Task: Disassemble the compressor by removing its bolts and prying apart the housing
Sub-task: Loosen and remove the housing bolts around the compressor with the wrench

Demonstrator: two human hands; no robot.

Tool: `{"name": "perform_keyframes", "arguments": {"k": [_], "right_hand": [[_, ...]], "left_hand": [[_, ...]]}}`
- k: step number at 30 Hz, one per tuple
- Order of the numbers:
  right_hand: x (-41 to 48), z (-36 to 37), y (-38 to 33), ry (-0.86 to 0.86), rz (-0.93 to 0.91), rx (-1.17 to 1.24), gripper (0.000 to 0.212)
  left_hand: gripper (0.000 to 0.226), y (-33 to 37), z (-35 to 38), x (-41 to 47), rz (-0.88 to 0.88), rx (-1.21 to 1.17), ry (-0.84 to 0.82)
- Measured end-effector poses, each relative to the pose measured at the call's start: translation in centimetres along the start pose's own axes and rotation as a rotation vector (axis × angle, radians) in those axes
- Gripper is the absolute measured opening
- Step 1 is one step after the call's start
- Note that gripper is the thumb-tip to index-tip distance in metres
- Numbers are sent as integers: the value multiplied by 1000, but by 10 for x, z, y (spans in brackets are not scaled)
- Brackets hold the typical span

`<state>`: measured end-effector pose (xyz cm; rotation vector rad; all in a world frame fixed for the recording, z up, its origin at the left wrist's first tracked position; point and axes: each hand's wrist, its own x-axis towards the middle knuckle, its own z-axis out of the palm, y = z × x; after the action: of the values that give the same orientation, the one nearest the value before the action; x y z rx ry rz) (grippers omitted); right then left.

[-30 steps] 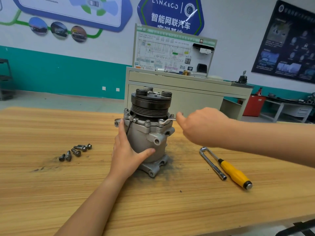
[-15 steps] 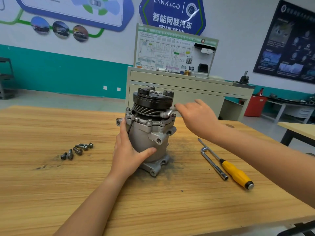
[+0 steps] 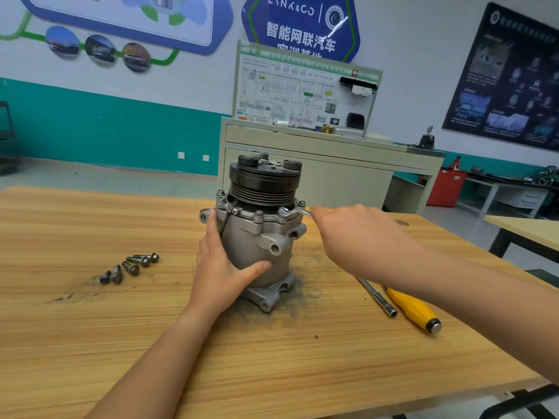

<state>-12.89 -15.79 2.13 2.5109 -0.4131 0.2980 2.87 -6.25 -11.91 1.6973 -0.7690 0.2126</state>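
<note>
The compressor (image 3: 257, 240), a grey cast-metal cylinder with a black ribbed pulley (image 3: 263, 182) on top, stands upright on its mounting feet near the middle of the wooden table (image 3: 90, 343), over a smudge of dark grime, with the left hand (image 3: 220, 267) wrapped round its body. Seated bolts (image 3: 259, 215) stand upright around the flange just under the pulley, and a small silver wrench (image 3: 295, 212) lies level on the one at the front right, its handle held in the right hand (image 3: 348, 234). Several removed bolts (image 3: 130, 267) lie loose in a short row on the table, well apart from the compressor on its left.
</note>
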Motion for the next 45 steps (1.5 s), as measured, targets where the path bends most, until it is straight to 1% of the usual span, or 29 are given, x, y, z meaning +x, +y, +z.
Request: {"name": "perform_keyframes", "arguments": {"k": [2,5,8,11,12,14,16,18,21,24,26,28,30,31,33,34,35,36,39,41,43,45], "right_hand": [[1,-12,-6,-44,-63,-94,32],[3,-30,-12,-143,-187,-235,38],[6,-35,-12,-165,-264,-345,39],[10,-30,-2,-173,-260,-389,35],[12,-28,2,-188,-247,-374,30],[18,-25,8,-225,-222,-352,13],[28,-19,12,-220,-213,-350,14],[41,-8,13,-194,-165,-357,15],[57,13,14,-83,-94,-266,27],[68,35,21,96,-183,-241,31],[73,44,26,157,-218,-217,32],[72,45,29,178,-186,-158,34],[63,42,31,247,-97,1,39],[53,37,31,316,-26,195,39],[28,26,29,446,23,624,39],[15,20,27,487,17,686,38],[1,15,26,479,-1,653,38],[-11,11,25,426,-21,596,37],[-26,4,21,222,16,295,37],[-23,2,17,123,43,138,44],[-17,0,12,75,45,84,50],[-13,-1,9,55,29,47,50]], "left_hand": [[129,0,0,0,0,7,2],[129,0,0,0,-6,9,1],[129,0,0,1,-9,13,0],[129,0,0,1,-9,14,-10],[129,1,-1,1,-9,16,-12],[129,1,-1,0,-10,14,-14],[129,2,-2,0,-8,12,-16],[129,3,-2,0,-12,13,-16],[130,3,-2,-1,-11,18,-16],[129,4,-3,-2,-17,19,-22],[129,4,-3,-2,-18,17,-22],[129,4,-3,-2,-19,9,-18],[129,3,-2,-1,-17,4,-20],[129,2,-2,-1,-18,2,-23],[129,1,-2,0,-19,1,-24],[129,1,-2,0,-18,1,-21],[129,1,-2,-1,-16,1,-20],[129,1,-2,-1,-15,0,-19],[128,1,-2,-1,-13,-6,-18],[128,0,-1,0,-5,-7,-14],[128,0,-1,1,2,-5,-7],[127,-1,-1,1,2,-6,-5]]}}
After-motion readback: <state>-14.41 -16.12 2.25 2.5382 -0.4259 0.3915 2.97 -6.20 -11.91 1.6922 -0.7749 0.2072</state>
